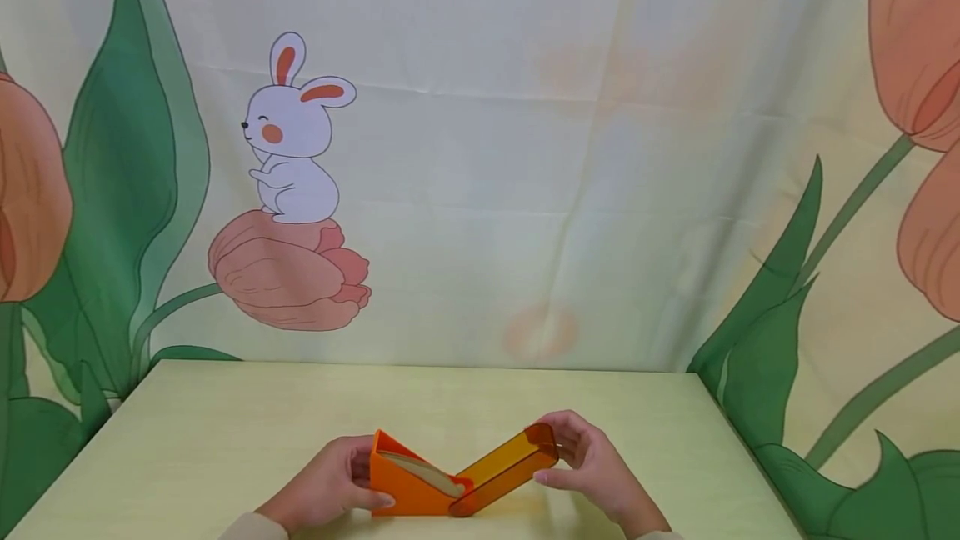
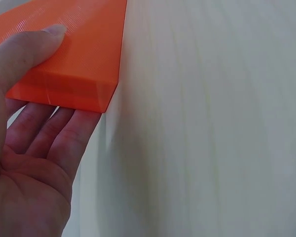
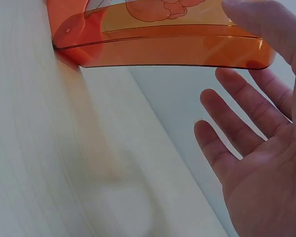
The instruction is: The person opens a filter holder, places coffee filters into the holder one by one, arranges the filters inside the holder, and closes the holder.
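A wedge-shaped orange case [image 1: 411, 492] stands on the table with its hinged, see-through amber lid [image 1: 504, 473] swung out to the right. Inside the case, a beige layer [image 1: 422, 468] shows along the slanted opening. My left hand [image 1: 330, 483] grips the case at its tall left end; in the left wrist view the thumb lies on one broad orange face [image 2: 91, 54] and the fingers reach behind it. At the lid's raised free end, my right hand [image 1: 592, 467] holds it between thumb and fingers. The right wrist view shows the lid [image 3: 163, 53] tilted up from its hinge, fingers [image 3: 227, 116] spread beneath.
The pale wooden table [image 1: 300, 407] extends behind and to both sides of the hands. A fabric backdrop [image 1: 465, 190] printed with tulips and a rabbit hangs at the table's far edge. The lid casts an orange shadow on the tabletop.
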`<state>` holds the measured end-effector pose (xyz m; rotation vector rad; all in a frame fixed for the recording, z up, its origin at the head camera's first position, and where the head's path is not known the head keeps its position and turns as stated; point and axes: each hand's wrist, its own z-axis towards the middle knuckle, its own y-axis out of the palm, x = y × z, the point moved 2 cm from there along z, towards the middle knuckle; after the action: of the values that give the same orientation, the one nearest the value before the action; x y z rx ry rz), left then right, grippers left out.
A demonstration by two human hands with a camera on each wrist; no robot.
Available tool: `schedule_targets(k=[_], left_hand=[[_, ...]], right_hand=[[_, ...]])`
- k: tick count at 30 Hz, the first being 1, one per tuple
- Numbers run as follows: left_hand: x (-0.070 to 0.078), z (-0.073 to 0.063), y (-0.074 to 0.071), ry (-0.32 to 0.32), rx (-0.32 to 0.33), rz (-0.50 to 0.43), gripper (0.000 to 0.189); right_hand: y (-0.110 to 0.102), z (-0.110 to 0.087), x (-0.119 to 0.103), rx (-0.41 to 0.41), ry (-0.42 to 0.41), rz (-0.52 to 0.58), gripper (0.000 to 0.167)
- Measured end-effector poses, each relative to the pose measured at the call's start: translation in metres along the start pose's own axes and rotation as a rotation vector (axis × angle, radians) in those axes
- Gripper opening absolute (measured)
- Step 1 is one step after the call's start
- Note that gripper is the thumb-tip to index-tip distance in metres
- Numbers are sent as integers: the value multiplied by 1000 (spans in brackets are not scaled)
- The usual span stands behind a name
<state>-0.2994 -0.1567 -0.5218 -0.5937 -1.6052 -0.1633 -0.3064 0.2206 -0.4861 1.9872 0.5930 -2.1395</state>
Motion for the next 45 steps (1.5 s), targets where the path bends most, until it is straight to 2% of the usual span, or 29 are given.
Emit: schedule_targets(k=[7, 15, 21, 27, 39, 45], left_hand=[[0, 0, 0, 8, -6, -2, 53], [1, 1, 1, 14, -21, -13, 52], [1, 0, 1, 12, -23, -15, 51], [1, 1, 1, 22, -27, -21, 52], [2, 1, 0, 26, -41, -27, 50], [1, 1, 0, 28, -43, -35, 50]], right_hand=[[1, -1, 3, 19, -4, 92, 52], [7, 1, 1, 49, -39, 147, 52], [17, 4, -7, 32, -109, 150, 48], [28, 10, -14, 51, -127, 161, 48], [53, 25, -37, 20, -207, 57, 44], [69, 33, -47, -9, -215, -6, 39]])
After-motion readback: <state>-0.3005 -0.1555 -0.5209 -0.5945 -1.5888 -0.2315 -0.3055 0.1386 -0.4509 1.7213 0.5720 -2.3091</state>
